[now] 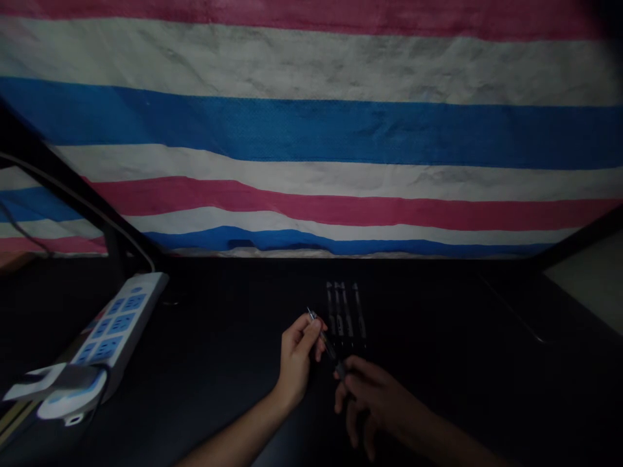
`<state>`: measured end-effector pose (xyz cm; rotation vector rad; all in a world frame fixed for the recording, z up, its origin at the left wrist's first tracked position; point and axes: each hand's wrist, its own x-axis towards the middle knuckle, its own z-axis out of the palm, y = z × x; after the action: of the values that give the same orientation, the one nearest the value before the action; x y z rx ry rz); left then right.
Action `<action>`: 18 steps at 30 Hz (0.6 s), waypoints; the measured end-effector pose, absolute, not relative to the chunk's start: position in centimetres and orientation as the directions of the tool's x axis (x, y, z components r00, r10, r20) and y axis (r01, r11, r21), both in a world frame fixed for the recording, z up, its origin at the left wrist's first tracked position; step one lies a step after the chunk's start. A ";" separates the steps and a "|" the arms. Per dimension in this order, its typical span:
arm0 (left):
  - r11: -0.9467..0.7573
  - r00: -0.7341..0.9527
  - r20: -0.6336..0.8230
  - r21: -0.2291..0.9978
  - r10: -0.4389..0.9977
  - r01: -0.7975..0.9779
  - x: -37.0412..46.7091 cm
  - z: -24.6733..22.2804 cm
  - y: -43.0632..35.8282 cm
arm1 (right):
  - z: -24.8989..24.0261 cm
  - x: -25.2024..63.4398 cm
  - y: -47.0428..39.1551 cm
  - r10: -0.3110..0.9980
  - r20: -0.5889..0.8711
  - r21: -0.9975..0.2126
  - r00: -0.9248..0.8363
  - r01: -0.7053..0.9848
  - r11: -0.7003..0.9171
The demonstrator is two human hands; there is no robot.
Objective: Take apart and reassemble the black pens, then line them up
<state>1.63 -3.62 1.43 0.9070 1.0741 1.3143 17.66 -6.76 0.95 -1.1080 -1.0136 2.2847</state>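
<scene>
Between my two hands is a dark pen (329, 347), slanting from upper left to lower right with its thin metal tip pointing away from me. My left hand (298, 353) pinches it near the tip, thumb on top. At the pen's rear end, my right hand (372, 395) has thumb and forefinger closed on it, while the other fingers hang loosely below. Just beyond, several clear pen-like pieces (346, 310) lie side by side on the black table (219, 363). Small light specks show beneath them, too dim to make out.
On the left lies a white power strip (141, 311) with blue socket faces, and a white plug with a dark cord (73, 389) at its near end. A striped red, white and blue sheet (311, 130) hangs behind the table. Dark frame bars slope at both sides.
</scene>
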 end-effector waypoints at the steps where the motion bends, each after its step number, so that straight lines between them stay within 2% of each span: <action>1: 0.076 -0.047 -0.093 0.955 0.995 -0.286 1.6 1.4 -3.6 | 0.8 17.7 -6.8 0.629 -0.508 -0.766 -0.589 -0.024 -0.642; 8: 0.064 -0.060 -0.082 0.962 0.995 -0.266 1.7 1.5 -3.5 | 0.3 17.9 -6.8 0.606 -0.478 -0.736 -0.636 -0.086 -0.671; 13: 0.071 -0.059 -0.091 0.959 0.994 -0.274 1.7 1.4 -3.6 | 0.5 17.9 -6.9 0.658 -0.470 -0.793 -0.589 -0.046 -0.607; 18: 0.060 -0.056 -0.078 0.959 0.995 -0.276 1.7 1.5 -3.6 | -0.3 18.0 -7.0 0.606 -0.445 -0.755 -0.659 -0.088 -0.650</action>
<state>1.65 -3.63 1.50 0.9209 1.0811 1.3245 18.03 -7.00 -0.33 -0.9929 -1.0114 2.3249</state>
